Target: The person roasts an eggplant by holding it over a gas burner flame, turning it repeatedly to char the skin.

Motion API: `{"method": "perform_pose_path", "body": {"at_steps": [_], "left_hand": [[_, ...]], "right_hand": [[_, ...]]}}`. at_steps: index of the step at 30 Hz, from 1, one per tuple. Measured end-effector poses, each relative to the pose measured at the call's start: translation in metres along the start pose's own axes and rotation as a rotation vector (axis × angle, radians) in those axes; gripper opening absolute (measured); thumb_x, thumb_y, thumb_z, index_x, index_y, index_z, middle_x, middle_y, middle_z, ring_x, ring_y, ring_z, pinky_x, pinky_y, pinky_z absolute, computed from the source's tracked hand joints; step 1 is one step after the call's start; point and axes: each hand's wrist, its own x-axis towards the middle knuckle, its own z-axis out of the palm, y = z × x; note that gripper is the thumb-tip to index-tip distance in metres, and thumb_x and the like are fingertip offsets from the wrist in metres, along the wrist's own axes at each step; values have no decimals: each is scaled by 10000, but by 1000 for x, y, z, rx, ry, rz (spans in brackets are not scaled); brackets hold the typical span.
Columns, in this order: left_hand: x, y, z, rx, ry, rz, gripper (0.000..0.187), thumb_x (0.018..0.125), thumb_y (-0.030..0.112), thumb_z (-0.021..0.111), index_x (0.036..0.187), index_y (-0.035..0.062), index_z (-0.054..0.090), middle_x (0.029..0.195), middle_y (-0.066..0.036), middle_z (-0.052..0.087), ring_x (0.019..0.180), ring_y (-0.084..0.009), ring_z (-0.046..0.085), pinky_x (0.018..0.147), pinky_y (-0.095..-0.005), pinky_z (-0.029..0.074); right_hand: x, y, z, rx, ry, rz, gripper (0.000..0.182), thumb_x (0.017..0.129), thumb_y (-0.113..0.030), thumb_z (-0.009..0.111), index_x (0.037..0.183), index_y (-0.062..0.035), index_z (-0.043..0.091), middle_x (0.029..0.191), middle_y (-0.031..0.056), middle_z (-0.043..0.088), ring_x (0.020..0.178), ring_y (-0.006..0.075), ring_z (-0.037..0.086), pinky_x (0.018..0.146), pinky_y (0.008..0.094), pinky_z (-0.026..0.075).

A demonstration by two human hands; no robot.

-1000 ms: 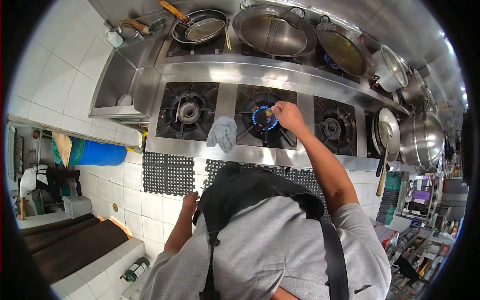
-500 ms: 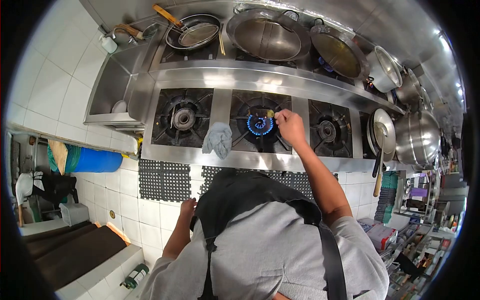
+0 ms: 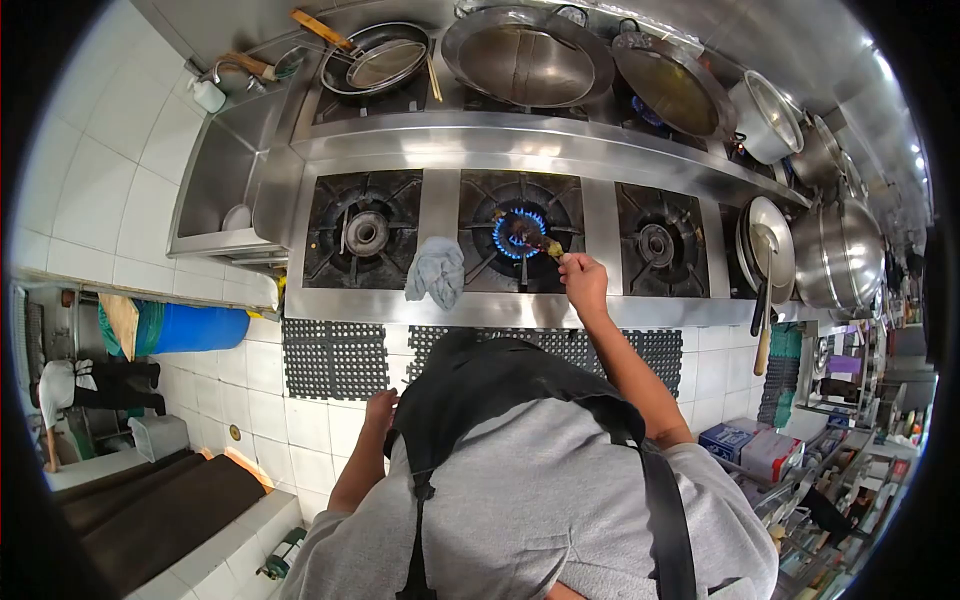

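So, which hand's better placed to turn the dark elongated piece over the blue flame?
Likely the right hand: it pinches the piece by its yellowish end; the left hand hangs beside the black apron.

Right hand [image 3: 586, 283]: pinches the yellowish end of a small charred item [image 3: 538, 241].
Middle burner [image 3: 523, 262]: blue flame [image 3: 500, 237] lit, the item's dark part over it.
Left hand [image 3: 381, 408]: hangs beside the black apron [image 3: 500, 380]; contact with it unclear.
Cloth [image 3: 436, 272]: pale gray, crumpled, at the front edge of the stove [image 3: 375, 306], between the left burner [image 3: 366, 233] and the middle one.
Black pan [image 3: 336, 70]: rear left, with a strainer [image 3: 388, 65] lying on it.
Sink [image 3: 214, 190]: left of the stove, a white dish [image 3: 237, 217] inside.
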Motion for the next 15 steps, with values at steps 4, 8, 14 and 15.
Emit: {"method": "perform_pose_path", "body": {"at_steps": [4,8,14,15], "left_hand": [[-13,21,3,-72,32,-63,133,866,171,586,927,53,591,727,-19,596,482,-137,525,375,-276,383],[-6,9,-3,-2,14,-14,106,858,166,584,878,63,600,707,-11,581,501,-131,527,395,-282,384],[-10,21,-6,124,32,102,140,841,148,576,744,53,607,677,-7,542,553,-116,489,488,-299,400],[-13,26,-5,149,38,117,151,841,142,574,727,48,608,677,-7,537,569,-114,484,511,-299,404]], "right_hand": [[-4,14,-3,33,-4,51,237,912,-205,600,895,10,699,695,68,673,568,117,613,546,277,499],[-9,25,0,103,-5,56,233,922,-198,591,894,8,698,710,62,674,578,112,615,557,271,508],[-12,32,-1,166,4,75,233,929,-203,594,907,6,696,721,59,673,589,108,613,573,264,514],[-12,34,-1,184,7,83,235,929,-204,596,908,8,695,720,58,671,590,107,611,576,263,514]]}}
